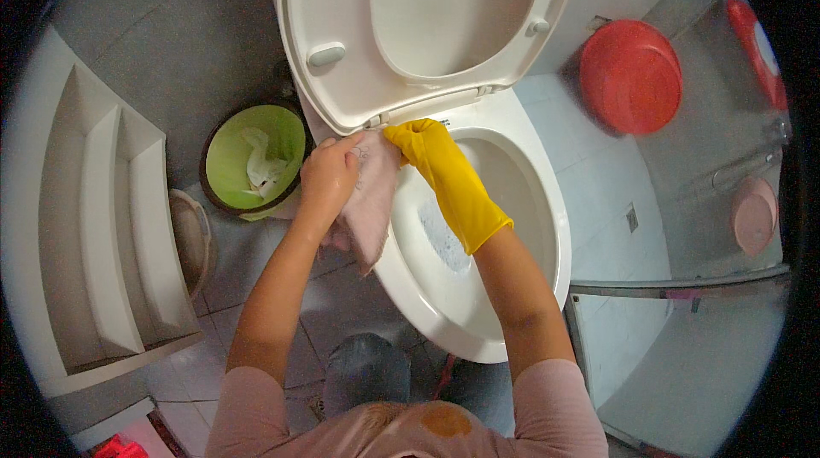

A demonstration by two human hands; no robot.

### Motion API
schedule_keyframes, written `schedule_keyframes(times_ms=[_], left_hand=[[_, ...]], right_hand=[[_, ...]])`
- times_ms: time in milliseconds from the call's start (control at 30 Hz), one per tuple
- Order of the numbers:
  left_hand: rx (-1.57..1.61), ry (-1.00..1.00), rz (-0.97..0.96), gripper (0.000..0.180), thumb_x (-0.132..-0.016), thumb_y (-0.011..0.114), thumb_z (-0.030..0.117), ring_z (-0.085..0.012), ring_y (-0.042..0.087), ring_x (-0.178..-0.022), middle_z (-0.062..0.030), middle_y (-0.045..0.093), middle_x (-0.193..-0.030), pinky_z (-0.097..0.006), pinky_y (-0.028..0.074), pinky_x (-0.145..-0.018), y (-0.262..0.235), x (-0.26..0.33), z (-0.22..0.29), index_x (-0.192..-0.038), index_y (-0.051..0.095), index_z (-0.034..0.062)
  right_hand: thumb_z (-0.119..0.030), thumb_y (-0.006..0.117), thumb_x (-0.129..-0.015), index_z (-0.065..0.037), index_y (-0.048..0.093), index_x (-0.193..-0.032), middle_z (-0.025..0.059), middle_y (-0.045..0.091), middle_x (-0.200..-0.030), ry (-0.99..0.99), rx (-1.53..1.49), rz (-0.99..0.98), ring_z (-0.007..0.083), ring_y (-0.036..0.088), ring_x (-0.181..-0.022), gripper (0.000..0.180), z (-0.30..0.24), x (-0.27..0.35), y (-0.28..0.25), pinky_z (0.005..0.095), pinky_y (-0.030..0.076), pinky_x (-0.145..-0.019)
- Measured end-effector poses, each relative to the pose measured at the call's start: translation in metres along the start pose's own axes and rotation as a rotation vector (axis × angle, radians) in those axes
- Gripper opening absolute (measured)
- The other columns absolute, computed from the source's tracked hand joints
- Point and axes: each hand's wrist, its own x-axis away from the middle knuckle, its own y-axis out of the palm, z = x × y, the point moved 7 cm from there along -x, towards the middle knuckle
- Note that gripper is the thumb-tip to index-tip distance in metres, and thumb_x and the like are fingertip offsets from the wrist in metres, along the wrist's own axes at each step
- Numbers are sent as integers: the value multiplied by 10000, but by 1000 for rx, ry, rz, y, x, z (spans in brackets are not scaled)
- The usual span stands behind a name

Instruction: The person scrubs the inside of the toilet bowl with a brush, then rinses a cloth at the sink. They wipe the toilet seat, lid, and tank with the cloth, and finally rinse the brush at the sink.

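"Pink cloth (373,193): where do you have it?"

"At the toilet's (427,314) rear-left edge, just below the seat hinge (376,122). Lower tip hangs slantwise beside the left rim. Green-lined bin (227,150) further left, on the floor (320,304)."

"Hands?"

"From my end: left hand (329,174) bare, gripping the cloth's upper left, index finger stretched toward the hinge. Right hand (423,146) in a yellow glove (465,206), closed on the upper right corner by the look of it; I can't make out the exact pinch."

"Handling?"

"My judgement: light, limp, not fragile. Likely to sag and fold between grips. Damp or dry, I can't tell; the smooth rubbery glove may slip more than bare skin."

"Where would you take hold?"

"Both upper corners, top edge taut between them. I'd gather the loose lower tip if it dangles. Bunched part by the left wrist: partly hidden from me."
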Motion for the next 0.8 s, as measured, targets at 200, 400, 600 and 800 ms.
schedule_keyframes(times_ms=[200,400,600,800], left_hand=[[-318,32,38,307,-835,494,159,-363,601,-786,-195,592,-879,-449,474,-687,0,7,12,-1096,647,109],[-154,5,206,271,-805,582,220,-369,593,-800,-204,596,-873,-461,459,-712,-3,2,-2,-1005,660,56],[-40,-77,353,285,-733,680,240,-394,577,-824,-214,613,-810,-470,458,-735,-4,-5,-18,-844,665,-22],[-3,-106,292,250,-744,650,199,-413,562,-867,-219,626,-895,-480,443,-772,4,-22,-25,-870,657,-17]], right_hand=[[-223,691,-803,46,660,-830,90,641,-703,-52,-51,-3,172,585,-626,273,1,-4,0,309,471,-574],[-288,720,-775,5,670,-863,109,674,-753,-110,175,216,204,613,-652,311,14,-19,-10,331,483,-621],[-340,713,-771,-29,666,-869,116,681,-776,-109,335,259,241,640,-704,329,5,-10,-8,349,487,-649],[-227,702,-805,-32,666,-866,54,671,-775,-107,388,322,162,603,-690,208,-13,8,0,292,473,-638]])
